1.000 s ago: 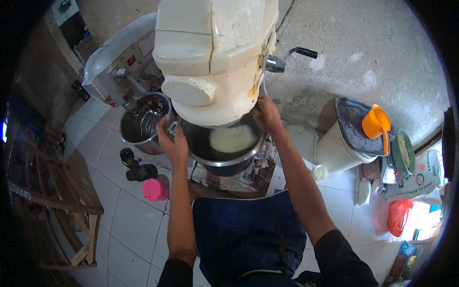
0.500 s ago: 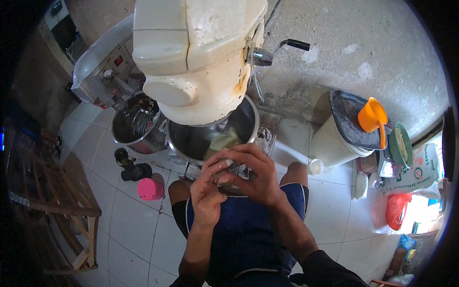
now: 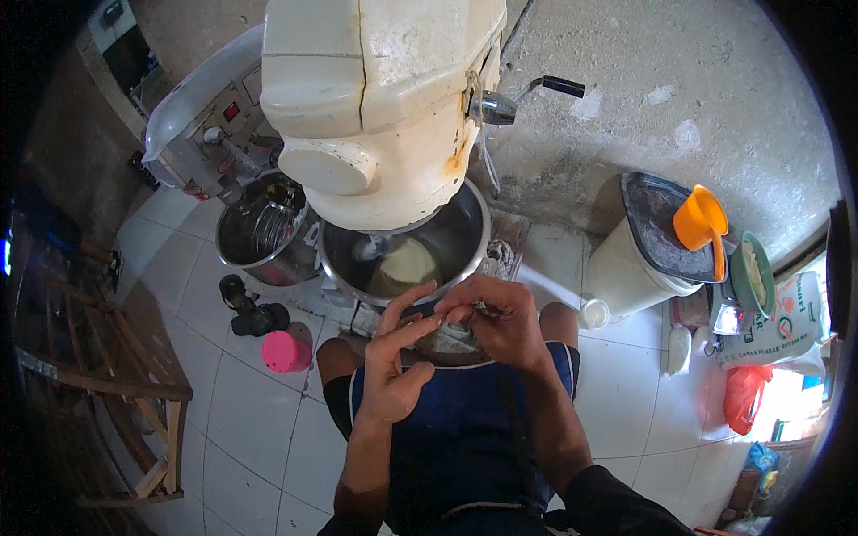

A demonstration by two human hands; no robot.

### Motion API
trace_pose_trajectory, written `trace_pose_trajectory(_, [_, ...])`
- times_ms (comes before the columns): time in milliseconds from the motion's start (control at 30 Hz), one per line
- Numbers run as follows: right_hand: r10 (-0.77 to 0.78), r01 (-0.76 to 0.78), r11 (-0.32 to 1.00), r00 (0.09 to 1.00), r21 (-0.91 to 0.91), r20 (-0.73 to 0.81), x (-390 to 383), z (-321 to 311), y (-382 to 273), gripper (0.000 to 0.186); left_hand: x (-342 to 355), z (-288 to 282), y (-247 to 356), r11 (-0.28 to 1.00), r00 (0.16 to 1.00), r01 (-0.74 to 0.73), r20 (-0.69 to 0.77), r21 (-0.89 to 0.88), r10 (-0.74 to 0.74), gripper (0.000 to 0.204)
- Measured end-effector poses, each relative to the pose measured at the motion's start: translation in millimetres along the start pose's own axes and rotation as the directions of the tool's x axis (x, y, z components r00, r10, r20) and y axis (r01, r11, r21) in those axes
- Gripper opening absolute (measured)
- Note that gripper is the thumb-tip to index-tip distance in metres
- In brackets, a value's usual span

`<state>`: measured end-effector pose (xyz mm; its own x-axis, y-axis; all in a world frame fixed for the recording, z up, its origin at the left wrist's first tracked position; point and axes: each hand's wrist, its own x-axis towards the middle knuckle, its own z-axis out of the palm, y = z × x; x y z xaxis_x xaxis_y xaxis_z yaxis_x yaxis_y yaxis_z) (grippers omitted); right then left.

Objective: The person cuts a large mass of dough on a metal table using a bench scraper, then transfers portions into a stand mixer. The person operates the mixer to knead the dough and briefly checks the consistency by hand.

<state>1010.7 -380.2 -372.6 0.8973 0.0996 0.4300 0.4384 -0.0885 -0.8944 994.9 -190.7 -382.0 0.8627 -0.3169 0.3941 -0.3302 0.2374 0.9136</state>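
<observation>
Work the fingers clear of the steel bowl (image 3: 459, 232) containing the pale dough (image 3: 409, 262). Left hand (image 3: 393, 371): fingers spread. Right hand (image 3: 506, 327): fingertips at the left fingers; whether pinching, cannot tell.

a rough grey wall (image 3: 626, 147) with pale patches rises from the far edge of the floor (image 3: 241, 402), which is laid in white tiles with thin dark joints. a wooden frame (image 3: 116, 387) stands along the floor's left edge, in dimness. strong white light (image 3: 798, 411) glares at the right edge.
</observation>
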Motion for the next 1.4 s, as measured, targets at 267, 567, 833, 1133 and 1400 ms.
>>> trace_pose_trajectory(267, [-0.19,0.175,0.968,0.979,-0.18,-0.074,12.0,-11.7,-21.2,0.035,11.9,-4.3,20.1,0.785,0.976,0.108,-0.083,-0.61,-0.199,0.092])
trace_pose_trajectory(567, [-0.328,0.285,0.893,0.942,-0.349,-0.07,1.1,10.4,-5.3,0.033,3.9,1.2,15.1,0.767,0.973,0.198,0.026,-0.61,-0.231,0.095])
trace_pose_trajectory(833, [-0.199,0.121,0.962,0.926,-0.245,-0.322,-6.3,3.6,-17.1,0.027,-9.4,13.0,11.8,0.447,0.914,0.287,0.102,-0.848,-0.392,0.095])
trace_pose_trajectory(1133, [-0.337,0.335,0.896,0.94,-0.293,0.045,-2.9,7.1,-12.2,0.021,-22.8,11.8,8.0,0.461,0.905,0.36,0.184,-0.811,-0.384,0.095])
trace_pose_trajectory(1400, [-0.204,0.186,0.951,0.978,-0.245,-0.051,-10.9,13.1,-20.1,0.015,-21.3,-0.6,-1.3,0.948,0.993,0.119,0.026,-0.295,-0.116,0.067])
